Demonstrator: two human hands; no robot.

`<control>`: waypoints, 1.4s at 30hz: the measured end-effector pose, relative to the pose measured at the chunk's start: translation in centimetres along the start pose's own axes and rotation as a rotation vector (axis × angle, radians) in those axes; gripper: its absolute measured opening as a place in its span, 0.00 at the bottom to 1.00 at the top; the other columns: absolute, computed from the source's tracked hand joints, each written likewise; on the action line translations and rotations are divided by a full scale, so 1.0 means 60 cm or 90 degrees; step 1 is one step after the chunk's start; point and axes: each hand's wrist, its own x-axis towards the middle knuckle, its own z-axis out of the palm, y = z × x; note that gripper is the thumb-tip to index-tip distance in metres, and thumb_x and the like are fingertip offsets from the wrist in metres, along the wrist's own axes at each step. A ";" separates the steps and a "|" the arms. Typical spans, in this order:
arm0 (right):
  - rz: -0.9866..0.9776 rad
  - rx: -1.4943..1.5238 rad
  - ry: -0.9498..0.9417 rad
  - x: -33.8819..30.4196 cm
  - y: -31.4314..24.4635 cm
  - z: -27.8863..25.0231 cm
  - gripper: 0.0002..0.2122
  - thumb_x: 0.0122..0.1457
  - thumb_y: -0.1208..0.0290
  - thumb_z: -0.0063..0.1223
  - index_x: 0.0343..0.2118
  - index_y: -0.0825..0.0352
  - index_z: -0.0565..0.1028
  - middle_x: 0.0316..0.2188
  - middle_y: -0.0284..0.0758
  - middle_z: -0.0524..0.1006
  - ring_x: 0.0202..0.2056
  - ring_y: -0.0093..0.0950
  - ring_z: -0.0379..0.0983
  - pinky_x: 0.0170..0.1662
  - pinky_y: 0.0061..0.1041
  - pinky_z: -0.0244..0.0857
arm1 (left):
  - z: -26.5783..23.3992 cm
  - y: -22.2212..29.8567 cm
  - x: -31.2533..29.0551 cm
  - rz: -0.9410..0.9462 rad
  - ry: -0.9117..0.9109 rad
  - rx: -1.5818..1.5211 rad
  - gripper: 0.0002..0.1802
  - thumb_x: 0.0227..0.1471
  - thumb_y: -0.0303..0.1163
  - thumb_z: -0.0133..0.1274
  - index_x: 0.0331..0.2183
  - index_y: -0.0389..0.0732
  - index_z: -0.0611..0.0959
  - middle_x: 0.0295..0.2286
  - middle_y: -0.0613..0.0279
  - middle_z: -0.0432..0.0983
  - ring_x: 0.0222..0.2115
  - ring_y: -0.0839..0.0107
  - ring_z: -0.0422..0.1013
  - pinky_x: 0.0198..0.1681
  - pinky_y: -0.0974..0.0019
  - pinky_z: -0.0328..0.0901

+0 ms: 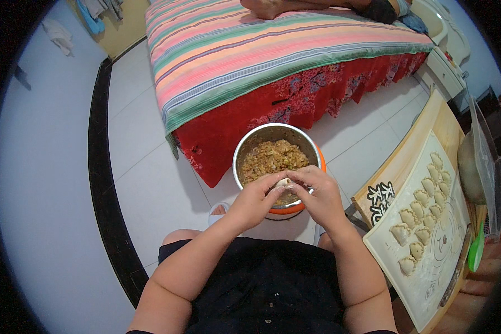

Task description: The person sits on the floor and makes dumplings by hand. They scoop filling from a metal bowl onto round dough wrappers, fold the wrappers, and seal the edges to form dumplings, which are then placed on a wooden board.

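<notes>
Between the fingertips of both hands is a small pale dumpling (284, 182), pinched over the near part of a metal pot. My left hand (260, 197) closes on its left side and my right hand (319, 195) on its right; the fingers hide much of it. Brown, chopped filling (273, 158) lies in the round metal pot (239, 146) below. To the right, several shaped dumplings (422, 196) sit in rows on a white floured mat (392, 273).
The mat lies on a wooden board (409, 150). A green spoon (476, 250) rests at its right edge, near a bowl (471, 167). Ahead stands a bed with a striped cover (222, 72), where another person's bare foot (267, 8) shows. A black skirting strip (103, 183) runs along the left wall.
</notes>
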 end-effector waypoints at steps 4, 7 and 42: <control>-0.055 -0.051 0.001 -0.002 0.002 -0.001 0.09 0.46 0.82 0.56 0.34 0.71 0.77 0.29 0.39 0.76 0.28 0.30 0.74 0.33 0.24 0.67 | 0.003 -0.001 -0.001 0.022 -0.001 0.031 0.20 0.56 0.31 0.44 0.50 0.37 0.70 0.46 0.53 0.70 0.48 0.64 0.66 0.51 0.65 0.59; -0.109 -0.100 0.010 -0.002 0.003 0.003 0.08 0.46 0.79 0.56 0.32 0.69 0.76 0.27 0.39 0.75 0.30 0.35 0.73 0.33 0.29 0.67 | 0.004 -0.006 0.001 0.028 -0.002 0.054 0.19 0.57 0.31 0.43 0.50 0.36 0.70 0.45 0.52 0.70 0.48 0.62 0.66 0.51 0.65 0.59; 0.055 0.085 0.071 -0.008 -0.013 0.015 0.13 0.47 0.81 0.54 0.39 0.69 0.72 0.32 0.41 0.75 0.34 0.32 0.75 0.38 0.25 0.69 | 0.016 -0.001 0.001 -0.054 0.029 -0.235 0.16 0.59 0.31 0.40 0.46 0.35 0.74 0.41 0.61 0.73 0.42 0.76 0.68 0.47 0.70 0.62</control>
